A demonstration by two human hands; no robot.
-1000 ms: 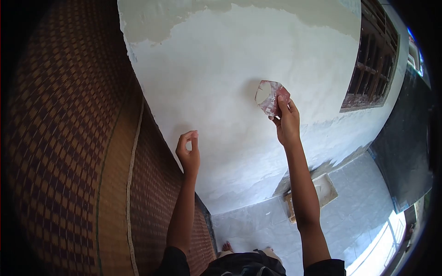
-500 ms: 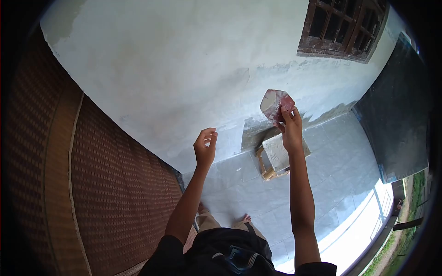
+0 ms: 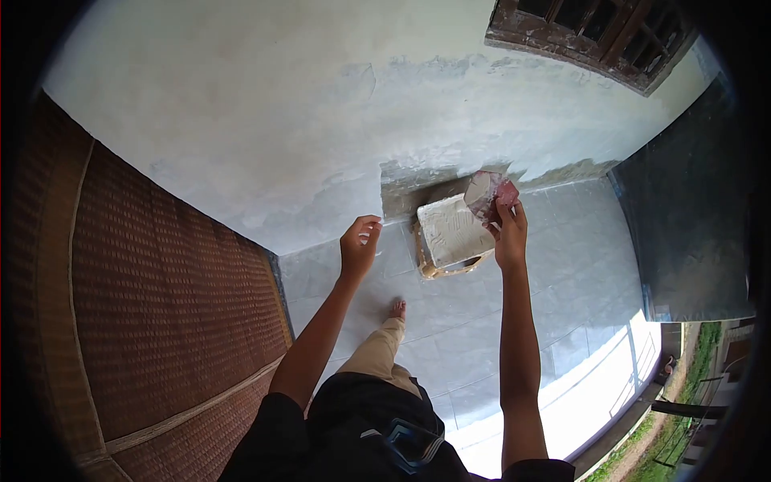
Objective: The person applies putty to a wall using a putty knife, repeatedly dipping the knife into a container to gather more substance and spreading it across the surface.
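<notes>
**Thin scraper pinched in the right hand above the paste board**

Nearest the camera, both bare arms reach forward over a tan trouser leg and a bare foot (image 3: 397,308) planted on the tiled floor (image 3: 522,329). The left hand (image 3: 357,251) holds nothing; its fingers are loosely curled with the thumb close to them, touching no object. The right hand (image 3: 508,237) is closed on a scraper (image 3: 488,193), with fingertips and thumb clamped on its lower reddish end.

The scraper is a flat, thin piece, red where bare and smeared white over most of its face. It looks light and probably a little springy. The coated part is likely slick, so the clean red end, where the fingers already sit, is the sound place to hold it. Its thin edges could chip or bend if knocked.

Just beyond it, overlapping in view, a board (image 3: 448,233) covered in white paste rests on a low wooden frame, standing on the floor against the foot of the wall (image 3: 265,112). Whether scraper and board touch cannot be told.

The tiles around the frame give free room. A woven screen (image 3: 152,281) hems in the left side and a dark panel (image 3: 683,233) the right. The patchy wall closes the far side, with a barred window (image 3: 594,32) higher up.
</notes>
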